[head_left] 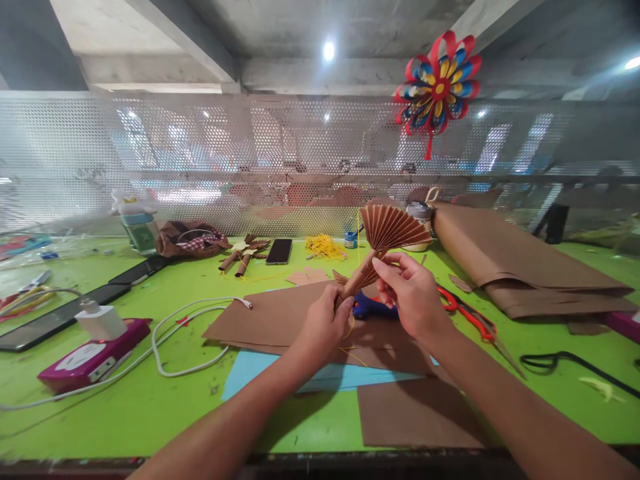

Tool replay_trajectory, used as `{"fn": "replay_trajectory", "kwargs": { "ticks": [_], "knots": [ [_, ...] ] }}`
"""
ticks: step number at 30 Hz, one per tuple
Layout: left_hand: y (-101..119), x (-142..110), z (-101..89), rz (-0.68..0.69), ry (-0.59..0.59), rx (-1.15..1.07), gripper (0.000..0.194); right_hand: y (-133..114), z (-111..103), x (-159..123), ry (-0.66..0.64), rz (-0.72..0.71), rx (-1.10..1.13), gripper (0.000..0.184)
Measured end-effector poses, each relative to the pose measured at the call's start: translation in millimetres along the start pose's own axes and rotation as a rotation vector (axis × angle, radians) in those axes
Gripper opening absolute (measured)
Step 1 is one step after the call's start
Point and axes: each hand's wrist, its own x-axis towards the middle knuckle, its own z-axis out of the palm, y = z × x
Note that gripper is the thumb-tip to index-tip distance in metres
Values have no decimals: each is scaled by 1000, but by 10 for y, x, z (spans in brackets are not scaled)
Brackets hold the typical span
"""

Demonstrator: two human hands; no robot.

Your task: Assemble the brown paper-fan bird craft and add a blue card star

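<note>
Both hands hold a pleated brown paper fan (389, 230) raised above the green table (150, 413). My left hand (325, 327) is closed around the fan's narrow lower end. My right hand (413, 297) pinches the folded stem just below the spread pleats. A thin yellow thread (350, 337) hangs down from under the left hand. Beneath the hands lie flat brown paper sheets (270, 320), a light blue sheet (260, 370) and a blue glue gun (370, 308), partly hidden by the right hand.
Orange-handled scissors (467, 313) lie right of the hands, beside a large folded brown paper stack (515, 267). A pink power strip (93, 357) with white charger and cable (175, 347) sits left. Phone (279, 251), yellow thread pile (325, 247), rolled paper pieces (245, 253) lie at the back. A colourful pinwheel (439, 83) hangs on the mesh.
</note>
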Motion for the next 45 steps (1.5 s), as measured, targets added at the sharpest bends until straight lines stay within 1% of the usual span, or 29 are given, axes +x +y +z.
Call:
{"fn": "replay_trajectory", "kwargs": {
  "ticks": [6, 9, 13, 20, 25, 31, 37, 41, 43, 45],
  "knots": [
    [-7, 6, 8, -84, -45, -47, 16, 18, -17, 1, -43, 21, 43, 25],
    [-30, 9, 24, -77, -60, -79, 17, 33, -13, 5, -28, 1, 15, 26],
    [-46, 15, 42, -72, -45, -95, 19, 44, -8, -9, -17, -61, -51, 28],
    [8, 15, 15, -142, -11, -127, 23, 37, 23, -63, -25, -87, -83, 27],
    [-39, 21, 23, -135, 1, -114, 25, 42, 41, -103, -21, -140, -156, 24],
    [-66, 29, 14, -134, 27, -120, 28, 104, 38, -156, -25, -283, -363, 21],
    [-88, 50, -11, -143, 90, -125, 26, 230, 47, -260, -137, -408, -523, 18],
    [-107, 65, -12, -140, 114, -169, 27, 261, 66, -286, -237, -594, -682, 18],
    [-109, 70, -9, -132, 114, -200, 26, 271, 66, -277, -273, -688, -728, 22],
    [-109, 75, -5, -129, 118, -222, 25, 284, 60, -265, -293, -748, -772, 28]
  ]
}}
